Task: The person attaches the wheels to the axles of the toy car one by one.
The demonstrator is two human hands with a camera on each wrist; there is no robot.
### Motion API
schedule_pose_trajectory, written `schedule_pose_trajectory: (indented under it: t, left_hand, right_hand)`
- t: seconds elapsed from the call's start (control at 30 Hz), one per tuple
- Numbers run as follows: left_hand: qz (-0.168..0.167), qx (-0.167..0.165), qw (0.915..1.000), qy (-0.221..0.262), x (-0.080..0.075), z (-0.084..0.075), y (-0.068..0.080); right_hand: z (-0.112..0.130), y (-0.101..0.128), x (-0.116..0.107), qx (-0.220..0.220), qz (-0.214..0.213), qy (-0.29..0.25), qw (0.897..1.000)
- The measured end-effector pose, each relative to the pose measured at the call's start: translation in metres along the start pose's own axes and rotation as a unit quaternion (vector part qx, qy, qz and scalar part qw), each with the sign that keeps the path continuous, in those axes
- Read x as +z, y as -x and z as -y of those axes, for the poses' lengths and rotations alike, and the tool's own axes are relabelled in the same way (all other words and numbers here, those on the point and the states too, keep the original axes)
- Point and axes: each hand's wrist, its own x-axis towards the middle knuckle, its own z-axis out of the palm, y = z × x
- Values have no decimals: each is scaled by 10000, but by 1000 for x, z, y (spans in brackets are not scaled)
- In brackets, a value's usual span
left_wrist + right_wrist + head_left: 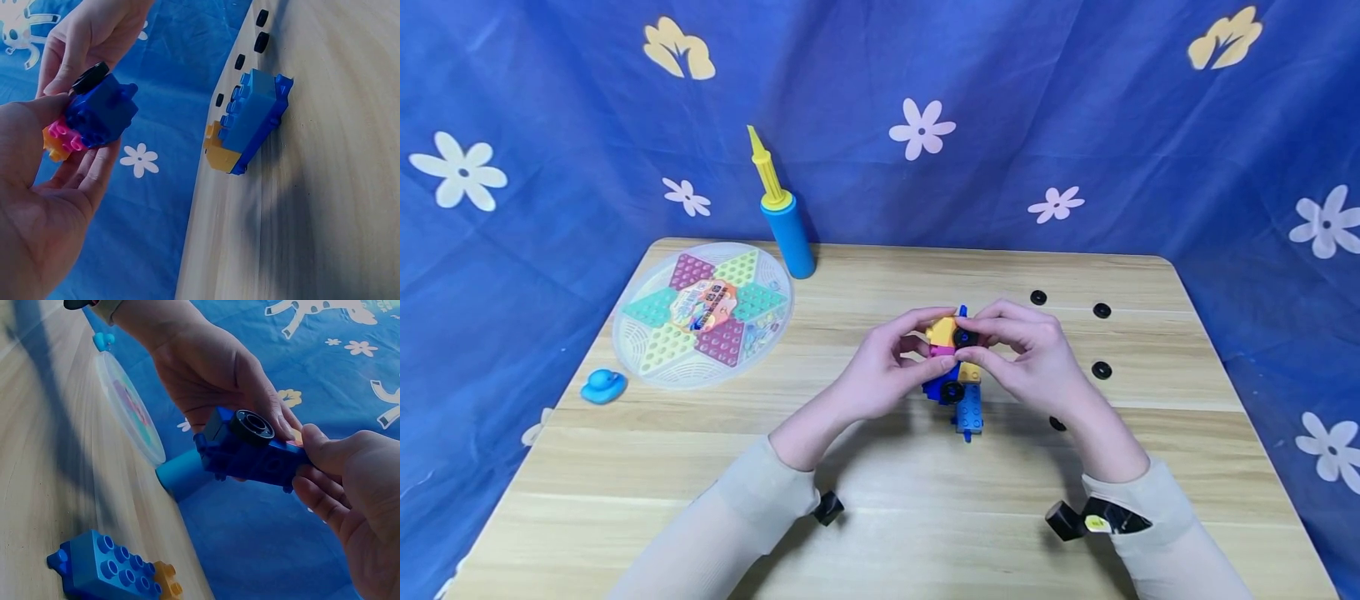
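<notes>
My left hand [880,368] grips a small block-built toy vehicle [934,388] above the table. It has a dark blue base with pink and orange bricks on top. One black wheel [252,427] sits on the side of the base. At the vehicle's far end my right hand [1032,353] pinches another black wheel [965,337] between thumb and fingers, right against the base. Below the hands, a second block-built piece [251,112] stands on the table, with a blue studded brick and a yellow-orange brick [167,579] on a blue base.
Several loose black wheels, one of them a wheel [1101,369] beside my right wrist, lie on the right of the table. A round game board [625,354] and a blue toy duck [603,386] are at left. A blue and yellow hand pump [788,233] stands at the back.
</notes>
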Motion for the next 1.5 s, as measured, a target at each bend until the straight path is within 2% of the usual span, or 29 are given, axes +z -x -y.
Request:
schedule_pose_trajectory:
  t: [0.23,0.4,0.57,0.8,0.9,1.03,1.3,1.5]
  left_hand:
    - [-71,-163,9997,-183,-2,-1,0]
    - [-237,-245,9990,-303,-4,-2,0]
    - [-280,-182,9977,-597,-8,-2,0]
    - [-180,211,9892,-1436,-10,-6,1]
    - [-66,319,9839,-1759,-10,-8,1]
    - [23,430,9785,-2015,-10,-11,2]
    - [-61,632,9777,-2002,-13,-12,5]
    - [-249,809,9806,-1769,-17,-10,5]
  right_hand:
    - [1,2,0,-28,14,-72,10000]
    - [0,3,-3,-231,-256,-54,9994]
    - [1,6,-7,199,-367,-305,9987]
    - [-1,7,-9,970,395,-251,9942]
    - [-3,7,-8,1069,674,-323,9915]
    - [-4,8,-5,1055,823,-713,9884]
    - [-4,14,-2,1129,666,-1439,9809]
    - [-6,19,-1,1143,413,-1533,9807]
